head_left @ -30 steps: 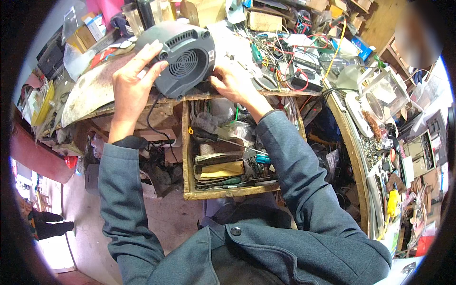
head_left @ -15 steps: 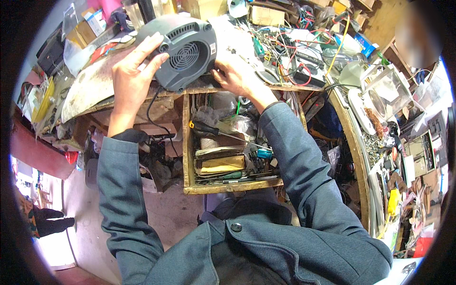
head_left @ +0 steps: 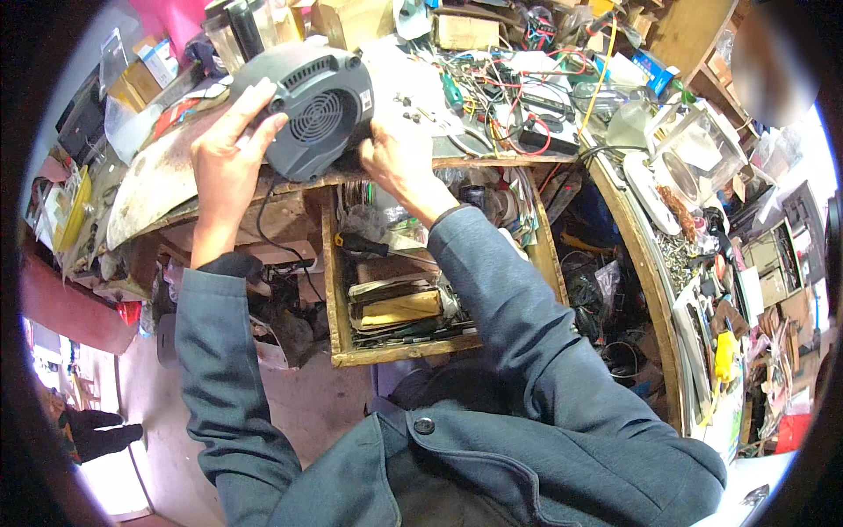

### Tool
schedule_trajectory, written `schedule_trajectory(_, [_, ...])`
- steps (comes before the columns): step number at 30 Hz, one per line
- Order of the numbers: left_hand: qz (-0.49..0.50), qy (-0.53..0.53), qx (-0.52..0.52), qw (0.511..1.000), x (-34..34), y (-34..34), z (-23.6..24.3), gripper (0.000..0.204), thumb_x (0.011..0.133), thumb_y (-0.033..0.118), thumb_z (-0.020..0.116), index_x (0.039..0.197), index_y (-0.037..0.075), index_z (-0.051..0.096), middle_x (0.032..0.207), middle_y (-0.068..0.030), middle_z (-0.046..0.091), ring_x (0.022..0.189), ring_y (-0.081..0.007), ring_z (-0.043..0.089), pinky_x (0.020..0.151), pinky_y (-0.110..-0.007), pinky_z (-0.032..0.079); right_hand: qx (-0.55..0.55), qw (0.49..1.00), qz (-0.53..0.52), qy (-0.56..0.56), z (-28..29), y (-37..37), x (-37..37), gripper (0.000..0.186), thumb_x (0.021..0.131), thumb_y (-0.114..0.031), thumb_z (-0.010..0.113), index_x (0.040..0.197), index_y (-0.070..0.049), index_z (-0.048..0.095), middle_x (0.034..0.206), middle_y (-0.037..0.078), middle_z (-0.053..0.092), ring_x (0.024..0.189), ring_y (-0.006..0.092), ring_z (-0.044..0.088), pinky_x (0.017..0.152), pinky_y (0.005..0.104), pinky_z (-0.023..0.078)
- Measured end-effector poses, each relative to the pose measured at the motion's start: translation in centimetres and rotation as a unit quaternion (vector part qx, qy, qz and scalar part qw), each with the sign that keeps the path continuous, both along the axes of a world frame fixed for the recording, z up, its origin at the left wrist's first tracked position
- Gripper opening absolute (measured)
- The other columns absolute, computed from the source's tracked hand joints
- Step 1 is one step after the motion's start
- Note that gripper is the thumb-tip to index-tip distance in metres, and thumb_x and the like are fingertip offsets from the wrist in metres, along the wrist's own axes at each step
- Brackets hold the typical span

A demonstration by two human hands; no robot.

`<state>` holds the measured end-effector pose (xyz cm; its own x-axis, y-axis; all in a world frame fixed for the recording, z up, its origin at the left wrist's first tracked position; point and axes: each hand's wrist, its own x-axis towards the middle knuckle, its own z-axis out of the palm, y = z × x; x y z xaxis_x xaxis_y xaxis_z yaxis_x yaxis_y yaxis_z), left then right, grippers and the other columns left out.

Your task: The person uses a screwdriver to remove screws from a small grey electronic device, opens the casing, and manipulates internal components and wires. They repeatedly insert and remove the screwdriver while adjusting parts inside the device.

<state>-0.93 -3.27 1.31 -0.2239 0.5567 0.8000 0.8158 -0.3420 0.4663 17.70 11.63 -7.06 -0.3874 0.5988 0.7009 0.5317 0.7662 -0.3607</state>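
Observation:
A dark grey round appliance base (head_left: 283, 145) is tilted up above the front edge of the workbench, its slotted vent and round grille showing. My left hand (head_left: 230, 149) grips it by the left side, thumb on the underside. Curled up, my right hand (head_left: 395, 162) is against its lower right edge; part of those fingers is hidden. A black cord (head_left: 263, 220) hangs from the base. Below stands an open wooden drawer (head_left: 404, 354), where a screwdriver with a black and yellow handle (head_left: 362, 244) lies, its shaft partly behind my right sleeve.
Tangled wires and test leads (head_left: 527, 114) cover the bench behind my right hand. A cardboard box (head_left: 351, 25) and dark cylinders (head_left: 244, 31) stand at the back. Small parts crowd the right-hand bench (head_left: 650, 290). Another person's dark-clad legs (head_left: 101, 432) show at the lower left.
The whole view has shifted a little, so the bench and base sit further left. My right forearm has swung left over the drawer and now hides the screwdriver's shaft. Both hands stay at the base.

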Motion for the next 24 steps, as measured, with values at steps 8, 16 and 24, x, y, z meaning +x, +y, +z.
schedule_trajectory(8, [-0.001,0.013,0.008,1.000,-0.2,-0.5,-0.2,0.042,0.089,0.005,0.083,0.130,0.005,0.076,0.132,-0.0115,0.075,0.125,-0.0208,0.070,0.106,-0.035,0.055,-0.110,0.990,0.093,0.005,0.6,0.1,1.8,0.032,0.088,-0.027,0.070,0.110,-0.006,0.077,0.095,0.018,0.077,0.084,0.0322,0.075,0.080,0.0429,0.058])
schedule_trajectory(16, [-0.046,-0.019,-0.001,0.999,-0.9,-0.4,-0.7,0.044,0.093,0.000,0.078,0.137,0.002,0.071,0.136,-0.0102,0.073,0.121,-0.0151,0.069,0.106,-0.031,0.054,-0.058,0.980,0.183,-0.044,0.5,1.7,2.7,0.021,0.097,-0.012,0.070,0.115,-0.005,0.076,0.101,0.017,0.077,0.094,0.0340,0.074,0.087,0.0424,0.057])
schedule_trajectory(24, [-0.041,-0.030,0.006,0.999,-1.5,-0.6,-0.9,0.042,0.090,0.008,0.084,0.131,0.006,0.076,0.135,-0.0092,0.074,0.131,-0.0200,0.066,0.106,-0.036,0.055,-0.019,0.986,0.150,-0.071,0.0,1.2,2.4,0.024,0.095,-0.009,0.068,0.117,-0.003,0.065,0.105,0.024,0.070,0.101,0.0458,0.068,0.087,0.0501,0.054])
